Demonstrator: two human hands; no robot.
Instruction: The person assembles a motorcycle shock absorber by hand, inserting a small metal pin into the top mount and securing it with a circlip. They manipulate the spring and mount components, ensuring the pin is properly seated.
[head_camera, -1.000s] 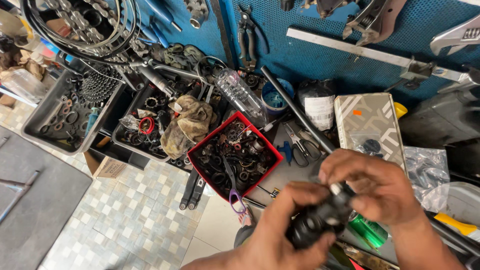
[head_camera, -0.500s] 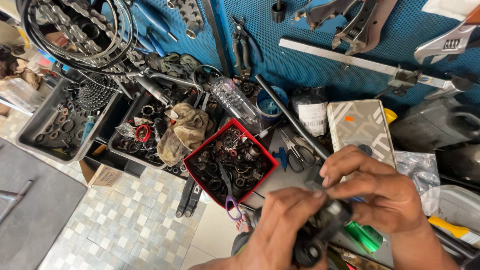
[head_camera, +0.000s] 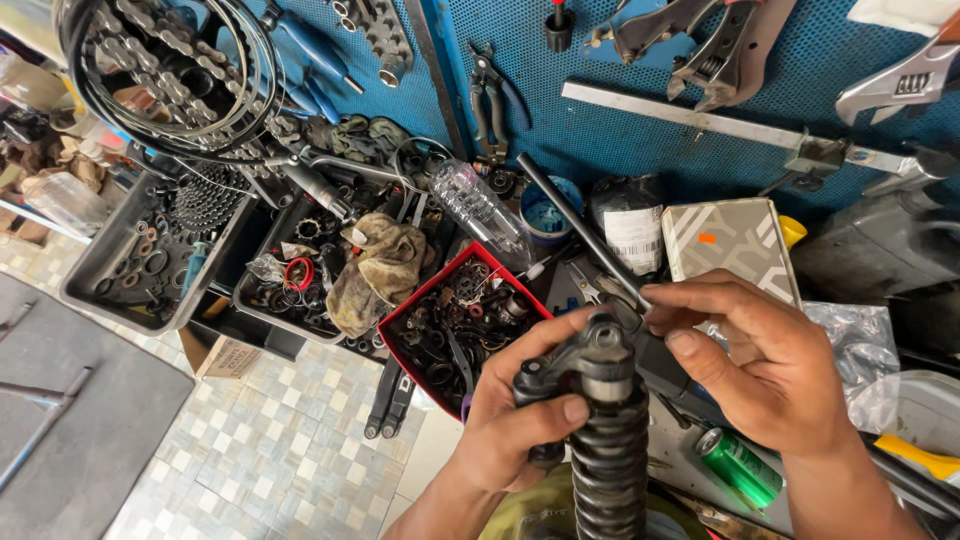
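We see a black coil-spring shock absorber with a grey metal head (head_camera: 608, 420) standing upright near the workbench's front edge. Our left hand (head_camera: 515, 420) is closed around its upper body — thumb pressed across the front, fingers wrapped behind. Our right hand (head_camera: 770, 365) hovers at the head, fingers bent and loosely parted, index tip just beside the top; whether it touches, we cannot tell. Just behind sits a red plastic tray of small dark metal parts (head_camera: 400, 325). A green drink can (head_camera: 740, 467) lies under the right wrist. Behind the tray, a crumpled tan rag (head_camera: 375, 275).
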